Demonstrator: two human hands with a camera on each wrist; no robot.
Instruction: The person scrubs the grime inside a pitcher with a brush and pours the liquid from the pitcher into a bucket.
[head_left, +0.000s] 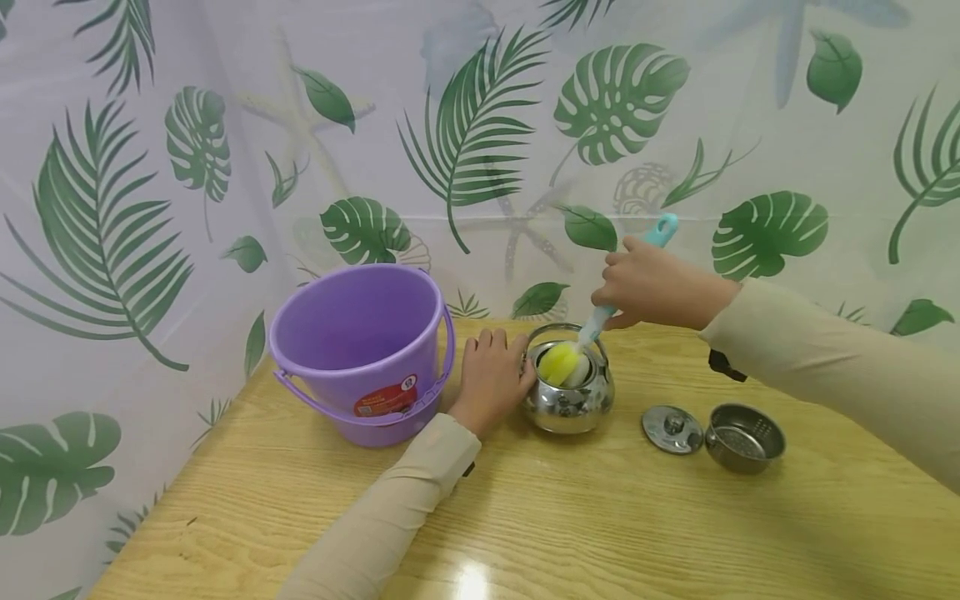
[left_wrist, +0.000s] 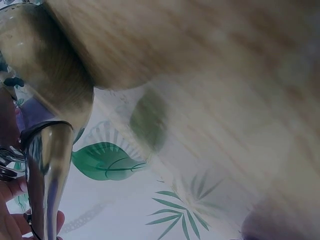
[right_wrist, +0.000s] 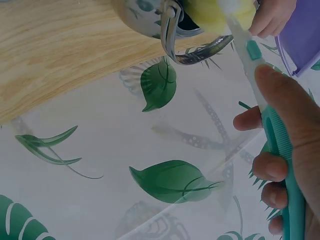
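Observation:
A shiny steel kettle (head_left: 567,410) stands on the wooden table, its lid off and its loop handle upright. At its left side, my left hand (head_left: 492,375) holds it; in the left wrist view, fingers (left_wrist: 12,222) show around the spout (left_wrist: 47,175). My right hand (head_left: 648,282) grips the turquoise handle of a bottle brush (head_left: 600,317) with a yellow and white sponge head (head_left: 561,365). That head sits in the kettle's mouth, the handle slanting up to the right. In the right wrist view, the thumb lies along the brush handle (right_wrist: 277,135) with the fingers wrapped behind.
Close to my left hand stands a purple bucket (head_left: 356,325) with its handle hanging forward. Right of the kettle lie a steel lid (head_left: 672,430) and a small perforated steel strainer (head_left: 744,439). A leaf-patterned sheet (head_left: 480,125) hangs behind the table (head_left: 600,517).

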